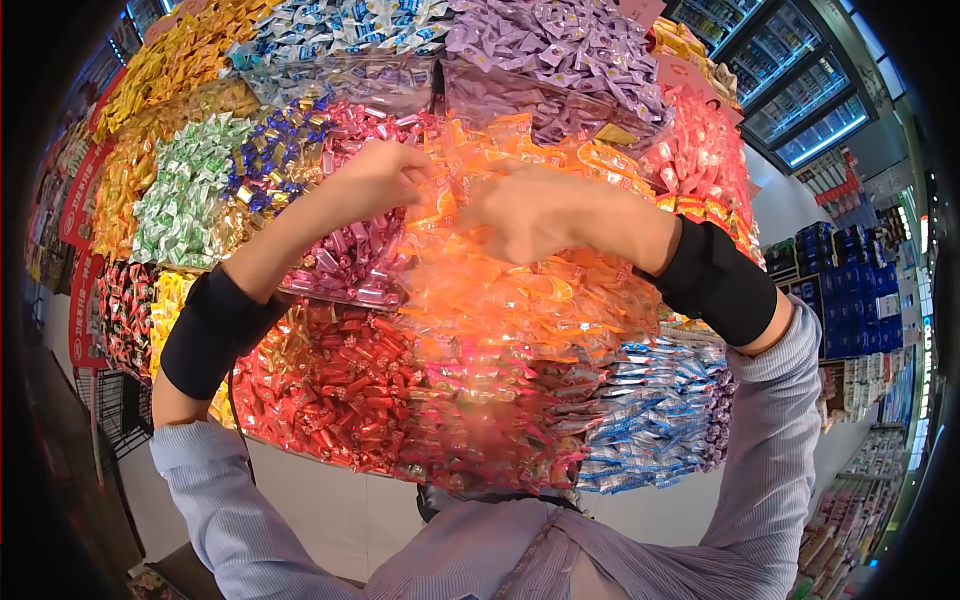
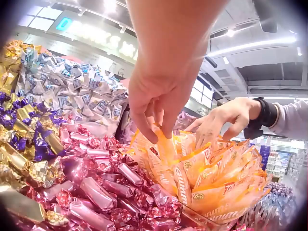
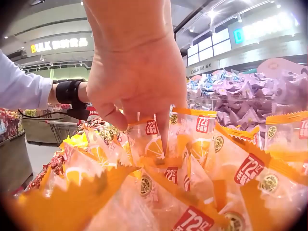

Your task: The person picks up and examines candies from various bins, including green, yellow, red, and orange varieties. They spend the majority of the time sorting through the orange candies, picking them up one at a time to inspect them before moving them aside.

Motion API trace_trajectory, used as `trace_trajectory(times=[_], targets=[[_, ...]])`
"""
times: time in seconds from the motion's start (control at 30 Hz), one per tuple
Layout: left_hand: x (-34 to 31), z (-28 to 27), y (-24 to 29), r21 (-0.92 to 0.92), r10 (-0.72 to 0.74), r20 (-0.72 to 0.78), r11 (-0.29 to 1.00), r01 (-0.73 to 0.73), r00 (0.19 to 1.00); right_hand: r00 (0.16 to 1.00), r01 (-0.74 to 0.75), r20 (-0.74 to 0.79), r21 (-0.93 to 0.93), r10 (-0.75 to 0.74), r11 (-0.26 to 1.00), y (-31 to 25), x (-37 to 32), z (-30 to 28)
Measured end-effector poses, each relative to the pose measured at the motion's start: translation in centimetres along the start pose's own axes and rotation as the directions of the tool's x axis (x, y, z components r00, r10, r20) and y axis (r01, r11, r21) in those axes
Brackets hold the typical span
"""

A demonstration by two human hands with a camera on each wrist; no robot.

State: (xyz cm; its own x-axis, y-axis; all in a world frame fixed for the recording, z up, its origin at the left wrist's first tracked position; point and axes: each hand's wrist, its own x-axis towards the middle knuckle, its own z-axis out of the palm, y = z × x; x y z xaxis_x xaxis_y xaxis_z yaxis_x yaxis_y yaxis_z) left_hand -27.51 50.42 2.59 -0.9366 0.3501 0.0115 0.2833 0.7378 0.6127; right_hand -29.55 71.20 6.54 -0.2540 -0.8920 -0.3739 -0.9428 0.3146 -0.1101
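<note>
Orange-and-clear candy packets (image 1: 560, 290) printed with orange slices stand close together in the middle of the display. My left hand (image 2: 161, 94) reaches down at their left edge, its thumb and fingertips pinching the top of one packet (image 2: 167, 150). Over the same heap is my right hand (image 3: 137, 79), one finger pointing straight down between upright packets (image 3: 202, 139); its other fingertips are partly hidden. In the head view the left hand (image 1: 375, 180) and the right hand (image 1: 530, 212) are a short way apart, the right one blurred.
Pink-wrapped candies (image 2: 96, 192) lie left of the orange ones, with purple packets (image 1: 550, 45) behind a clear divider at the back. Red candies (image 1: 340, 390) and blue-white packets (image 1: 650, 410) fill the front. A shopping cart (image 1: 125, 410) stands at the left.
</note>
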Motion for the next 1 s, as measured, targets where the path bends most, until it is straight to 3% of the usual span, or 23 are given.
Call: trace_trajectory(times=[0.03,0.13,0.37,0.47,0.57,0.7,0.73,0.83,0.93,1.0], targets=[[0.3,0.1,0.5,0.090,0.006,0.035,0.996,-0.010,0.999,1.000,-0.005,0.011,0.012,0.005,1.000,0.0,0.0,-0.1],[1.3,0.9,0.2,-0.012,0.080,0.059,0.997,-0.079,0.995,0.999,-0.007,0.031,0.015,0.007,1.000,-0.1,0.2,-0.3],[2.2,1.6,0.3,0.018,0.061,0.147,0.998,-0.065,0.987,1.000,0.003,-0.008,0.093,-0.003,0.996,-0.1,-0.6,-0.3],[3.2,0.1,0.0,-0.075,0.056,0.178,0.996,-0.043,0.982,0.970,0.068,-0.241,0.138,-0.033,0.988,-0.5,-2.9,-0.7],[4.3,-0.1,-1.7,-0.042,0.063,0.007,0.997,-0.063,0.998,0.831,0.138,-0.554,0.128,-0.045,0.982,-0.4,-5.5,-0.5],[4.4,0.8,-2.6,-0.022,0.235,0.050,0.972,-0.235,0.971,0.790,0.119,-0.613,0.158,0.003,0.980,-1.4,-9.4,-0.4],[4.5,0.8,-2.6,0.002,0.153,0.117,0.988,-0.154,0.981,0.787,0.120,-0.617,0.190,0.023,0.974,-1.6,-10.2,0.0],[4.5,1.2,-2.9,0.162,0.267,0.094,0.947,-0.279,0.959,0.788,0.134,-0.613,0.251,0.050,0.959,-2.0,-11.6,1.3],[4.6,1.3,-3.1,0.144,0.400,0.073,0.902,-0.407,0.913,0.803,0.134,-0.592,0.295,0.071,0.946,-2.5,-12.3,1.8],[4.2,1.3,-2.8,0.115,0.345,0.024,0.932,-0.345,0.938,0.799,0.141,-0.595,0.319,0.082,0.937,-3.0,-12.5,2.2]])
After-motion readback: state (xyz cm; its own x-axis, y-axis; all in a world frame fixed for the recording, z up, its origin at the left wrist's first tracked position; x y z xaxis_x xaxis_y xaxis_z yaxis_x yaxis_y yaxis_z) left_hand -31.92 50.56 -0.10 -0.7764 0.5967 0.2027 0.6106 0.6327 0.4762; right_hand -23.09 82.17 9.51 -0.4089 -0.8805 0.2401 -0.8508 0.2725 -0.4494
